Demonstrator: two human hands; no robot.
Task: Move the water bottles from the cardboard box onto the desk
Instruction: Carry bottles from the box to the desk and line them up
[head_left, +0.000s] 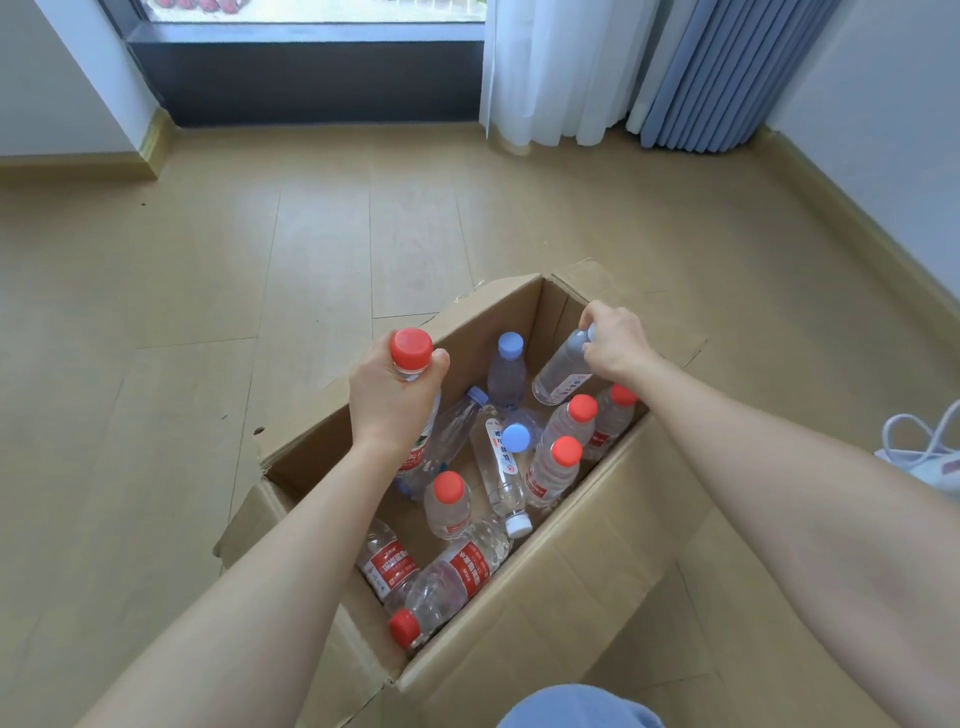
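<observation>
While left hand (387, 400) grips bottle (411, 351) | box (571, 561) on wood floor (260, 234) | curtains (545, 67)

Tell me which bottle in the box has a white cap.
The white-capped bottle lying on its side in the middle, white-labelled, with its cap toward the camera. Every other visible cap is red or pale blue.

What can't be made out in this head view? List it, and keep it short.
- Desk: nowhere in the head view; it lies outside the frame.
- Red-capped bottle: body mostly hidden behind the left hand gripping it.
- Clear bottle: cap largely covered by the right hand.
- White cable: cut off by the right edge.
- Bottle labels in the cardboard box: print too small to read.
</observation>
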